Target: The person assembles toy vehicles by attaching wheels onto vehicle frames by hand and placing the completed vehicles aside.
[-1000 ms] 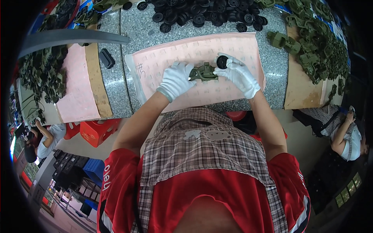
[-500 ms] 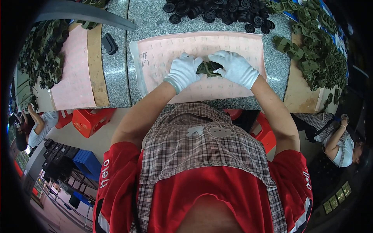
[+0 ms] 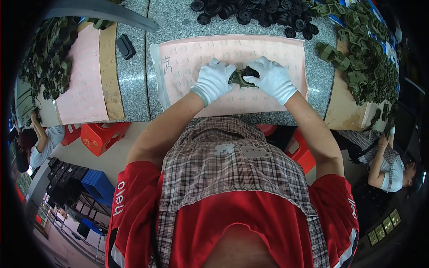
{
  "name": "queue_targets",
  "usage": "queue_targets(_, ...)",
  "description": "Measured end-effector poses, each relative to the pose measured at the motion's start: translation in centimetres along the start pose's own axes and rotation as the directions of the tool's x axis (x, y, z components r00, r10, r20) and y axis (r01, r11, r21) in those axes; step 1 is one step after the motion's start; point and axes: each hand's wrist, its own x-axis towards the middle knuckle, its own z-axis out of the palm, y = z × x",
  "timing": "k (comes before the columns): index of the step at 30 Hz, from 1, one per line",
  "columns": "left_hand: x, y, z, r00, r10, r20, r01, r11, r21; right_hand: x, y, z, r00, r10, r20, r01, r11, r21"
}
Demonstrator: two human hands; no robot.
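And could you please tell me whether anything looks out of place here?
Perhaps the black oblong block, lying alone on the grey speckled tabletop, away from the heap of round black wheels. I see nothing spilled or damaged, though the white-gloved fingers hide much of the dark-green plastic part.

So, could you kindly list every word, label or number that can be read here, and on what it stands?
I'll give places, not wording.
Left red sleeve: pale lettering, readable.
Right red sleeve: pale lettering, partly turned away.
Pink sheet: dark handwritten mark at its left; rows of print, too faint to read.
Red stool: pale marking, too small to read.
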Motion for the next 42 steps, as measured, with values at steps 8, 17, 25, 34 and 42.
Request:
queue_targets(8,-0.4,0.0,0.3,0.998,-0.023,-0.065,0.022,1.0,-0.009,-0.5,-3.8,1.2,0.918,0.385,-0.091,-0.374,0.92,0.118)
queue_targets(17,0.0,-0.9,0.4,0.992,0.118,-0.035,-0.118,0.993,0.014,5.7,-0.3,1.2,0.946,0.103,-0.306,0.029,0.918,0.396)
queue_targets(25,0.6,-1.8,0.8,0.984,0.176,-0.028,-0.175,0.984,0.007,5.8,-3.4,4.4,0.981,0.164,-0.101,-0.128,0.946,0.298)
queue_targets(34,0.5,-2.3,2.3,0.905,0.311,-0.292,-0.32,0.947,0.018,5.9,-3.1,3.2,1.0,0.026,-0.005,-0.024,0.965,0.263)
queue_targets(42,0.6,-2.5,1.9,0.868,0.344,-0.357,-0.374,0.927,-0.016,6.0,-4.0,5.1,0.843,0.537,0.039,-0.506,0.767,0.395)
